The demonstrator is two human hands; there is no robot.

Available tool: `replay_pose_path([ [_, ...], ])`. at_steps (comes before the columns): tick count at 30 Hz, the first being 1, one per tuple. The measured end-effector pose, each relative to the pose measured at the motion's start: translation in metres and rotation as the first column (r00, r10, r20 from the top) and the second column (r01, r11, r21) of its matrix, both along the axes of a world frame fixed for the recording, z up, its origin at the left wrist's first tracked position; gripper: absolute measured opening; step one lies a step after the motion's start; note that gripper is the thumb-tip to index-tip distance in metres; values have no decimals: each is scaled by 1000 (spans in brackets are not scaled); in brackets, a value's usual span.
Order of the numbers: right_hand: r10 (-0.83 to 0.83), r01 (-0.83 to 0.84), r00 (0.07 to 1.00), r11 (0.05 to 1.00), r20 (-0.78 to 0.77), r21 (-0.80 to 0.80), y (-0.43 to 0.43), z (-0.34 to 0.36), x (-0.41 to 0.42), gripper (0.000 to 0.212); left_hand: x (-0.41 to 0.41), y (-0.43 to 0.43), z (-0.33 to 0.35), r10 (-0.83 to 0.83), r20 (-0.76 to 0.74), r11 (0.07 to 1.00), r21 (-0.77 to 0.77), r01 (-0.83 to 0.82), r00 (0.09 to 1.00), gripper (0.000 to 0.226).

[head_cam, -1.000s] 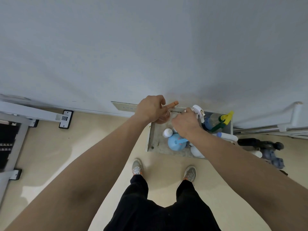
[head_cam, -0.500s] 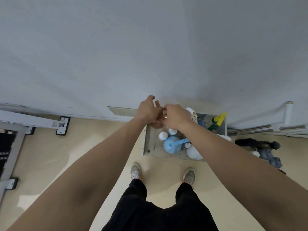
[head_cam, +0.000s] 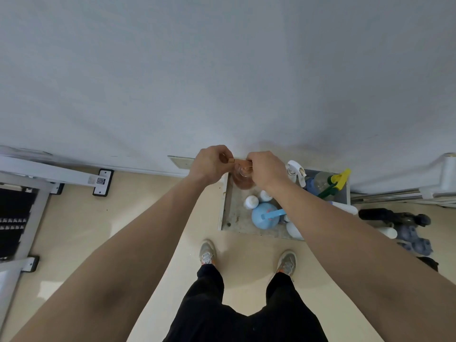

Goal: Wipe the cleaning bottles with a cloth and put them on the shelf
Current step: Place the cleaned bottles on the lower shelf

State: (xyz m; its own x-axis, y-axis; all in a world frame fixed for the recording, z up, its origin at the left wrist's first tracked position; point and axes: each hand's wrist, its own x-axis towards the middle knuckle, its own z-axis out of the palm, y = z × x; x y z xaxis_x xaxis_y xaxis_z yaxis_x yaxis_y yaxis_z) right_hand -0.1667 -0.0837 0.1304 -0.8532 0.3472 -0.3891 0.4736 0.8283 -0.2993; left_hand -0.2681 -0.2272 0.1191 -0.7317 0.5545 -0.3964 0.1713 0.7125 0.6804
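Note:
A clear bottle of orange-brown liquid (head_cam: 243, 180) with an orange pump spout (head_cam: 231, 160) is held over the far left corner of a grey floor tray (head_cam: 230, 215). My left hand (head_cam: 209, 166) pinches the spout, and my right hand (head_cam: 266, 172) grips the bottle's neck from the right. In the tray stand a round blue bottle (head_cam: 264, 215), two white-capped bottles (head_cam: 251, 201), a white trigger sprayer (head_cam: 296, 172) and a yellow-and-green sprayer (head_cam: 338, 180). I see no cloth.
The tray sits on the floor against a pale wall (head_cam: 222, 82). A white metal frame (head_cam: 49, 172) runs along the left. Dark grey objects (head_cam: 394, 216) lie on the floor to the right. My shoes (head_cam: 207, 251) stand just before the tray.
My right hand left the tray's sprayers and came up to the orange bottle. Both hands now hold it, and the spout points left instead of right.

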Motion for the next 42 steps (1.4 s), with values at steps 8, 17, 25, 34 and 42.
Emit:
replay_pose_path([
  [8, 114, -131, 986, 981, 121, 140, 0, 14, -2, 14, 7, 5, 6, -108, -19, 991, -75, 106, 994, 17],
  [17, 316, -328, 933, 944, 173, 45, 65, 90, 21, 49, 9, 36, 35, -311, -203, 940, -210, 269, 929, 47],
  [25, 398, -452, 844, 889, 361, 78, 94, 86, 46, 47, 25, 59, 28, -449, -245, 866, -355, 352, 859, 25],
  [34, 386, -415, 907, 887, 168, 202, 95, 76, 46, 30, 25, 56, 16, -467, -360, 862, -391, 324, 808, 20],
  [42, 344, -373, 928, 873, 146, 313, 73, 69, 39, 28, 20, 50, 10, -473, -472, 871, -376, 316, 744, 22],
])
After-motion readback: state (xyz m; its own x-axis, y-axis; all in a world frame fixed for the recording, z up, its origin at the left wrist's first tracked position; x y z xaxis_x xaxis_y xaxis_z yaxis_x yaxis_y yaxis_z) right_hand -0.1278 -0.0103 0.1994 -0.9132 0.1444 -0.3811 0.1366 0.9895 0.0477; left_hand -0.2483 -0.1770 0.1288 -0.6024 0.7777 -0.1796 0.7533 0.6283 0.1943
